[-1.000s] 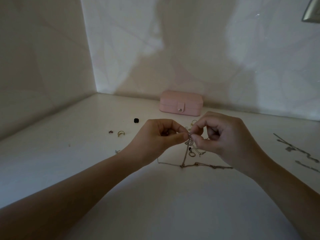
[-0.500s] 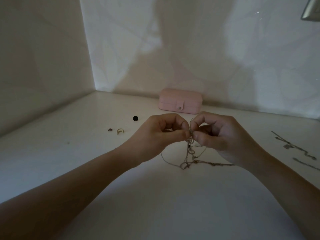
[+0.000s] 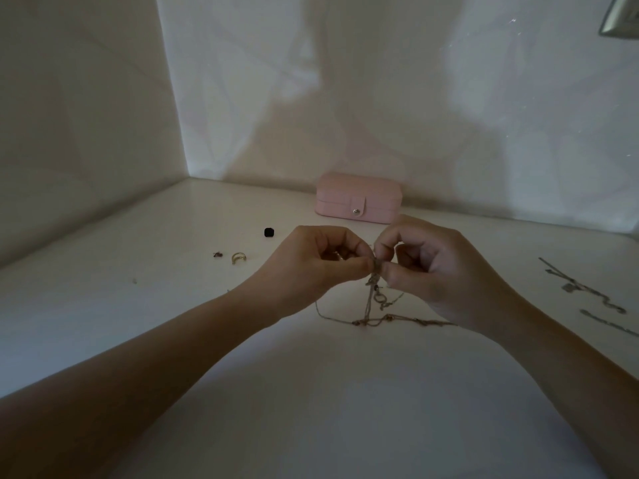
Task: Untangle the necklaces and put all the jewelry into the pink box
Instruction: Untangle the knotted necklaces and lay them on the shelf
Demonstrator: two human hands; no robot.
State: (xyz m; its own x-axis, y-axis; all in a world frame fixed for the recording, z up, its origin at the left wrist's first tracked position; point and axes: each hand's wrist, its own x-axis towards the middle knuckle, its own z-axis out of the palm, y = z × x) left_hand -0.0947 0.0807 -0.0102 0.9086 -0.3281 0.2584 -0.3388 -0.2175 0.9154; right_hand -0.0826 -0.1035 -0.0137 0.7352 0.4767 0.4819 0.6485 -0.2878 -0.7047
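White countertop [image 3: 311, 392] in a dim corner, pink box [image 3: 358, 198] shut against the back wall. Left hand [image 3: 311, 264] and right hand [image 3: 439, 271] both pinch the tangled necklaces [image 3: 375, 295] at one knot just above the surface, with loose chain trailing onto it below. Untangling step, early by the look of it: nothing boxed yet. Gold ring [image 3: 238, 257], black stud [image 3: 269, 232] and a small dark piece [image 3: 218, 254] lie left, two more chains [image 3: 584, 292] far right. Next probably needs fingertips easing a loop apart, gently, not yanking.
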